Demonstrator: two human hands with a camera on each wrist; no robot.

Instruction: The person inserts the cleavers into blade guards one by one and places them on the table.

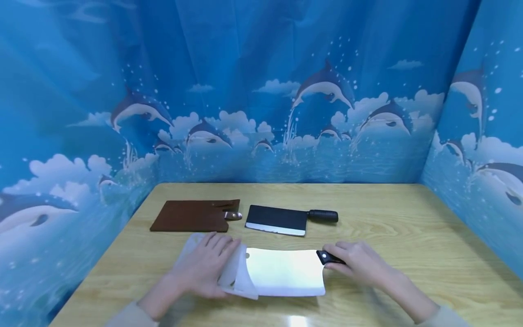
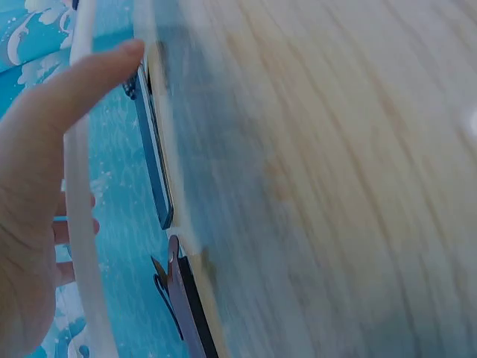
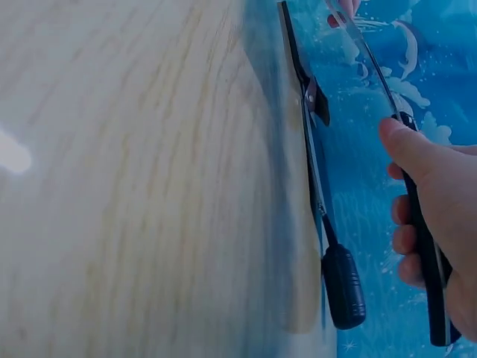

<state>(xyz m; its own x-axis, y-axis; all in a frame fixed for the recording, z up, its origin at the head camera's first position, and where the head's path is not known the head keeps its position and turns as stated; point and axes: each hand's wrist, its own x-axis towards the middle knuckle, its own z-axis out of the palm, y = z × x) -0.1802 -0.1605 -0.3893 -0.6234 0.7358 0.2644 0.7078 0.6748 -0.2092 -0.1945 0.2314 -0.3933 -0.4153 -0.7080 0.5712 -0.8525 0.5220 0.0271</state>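
Observation:
My right hand (image 1: 359, 261) grips the black handle (image 1: 330, 258) of a cleaver, whose broad, bright blade (image 1: 286, 272) points left. In the right wrist view, the fingers curl around that handle (image 3: 423, 231) and the thumb lies along its top near the blade. My left hand (image 1: 208, 265) holds a translucent white blade cover (image 1: 243, 279), thumb on one side and fingers on the other in the left wrist view, where the cover (image 2: 83, 179) shows edge-on. The blade's left end meets the cover's opening and overlaps it; the hand hides much of the cover.
Behind the hands lies a second cleaver (image 1: 278, 215) with a dark blade, a pale cutting edge and a black handle (image 1: 323, 216). Left of it rests a brown leather sheath (image 1: 189, 215) with a snap strap (image 1: 233, 215). A dolphin-print curtain (image 1: 253, 91) surrounds the wooden table (image 1: 392, 218).

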